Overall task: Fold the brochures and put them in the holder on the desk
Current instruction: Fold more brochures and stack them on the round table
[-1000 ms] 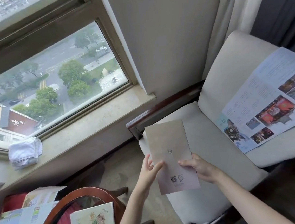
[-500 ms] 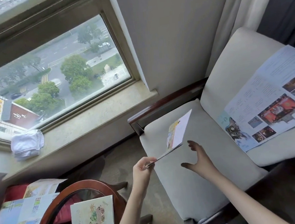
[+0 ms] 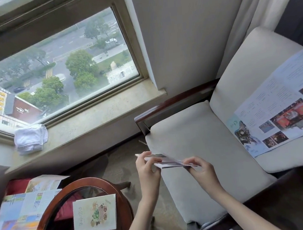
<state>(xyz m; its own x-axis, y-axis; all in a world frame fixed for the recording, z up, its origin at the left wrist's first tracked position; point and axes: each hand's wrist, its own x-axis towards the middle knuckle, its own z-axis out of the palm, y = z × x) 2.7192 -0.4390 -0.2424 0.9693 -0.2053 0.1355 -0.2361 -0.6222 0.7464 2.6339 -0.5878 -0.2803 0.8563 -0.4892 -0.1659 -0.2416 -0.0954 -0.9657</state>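
Pinching a folded brochure [image 3: 166, 161] flat between left hand [image 3: 147, 168] and right hand [image 3: 200, 171] above the armchair [image 3: 190, 128]

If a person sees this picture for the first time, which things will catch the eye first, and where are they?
In the middle, the left hand and the right hand hold a folded brochure nearly flat above the armchair seat. At right, a large open brochure leans on the chair back. The big window fills the upper left, with a white cloth on its sill.
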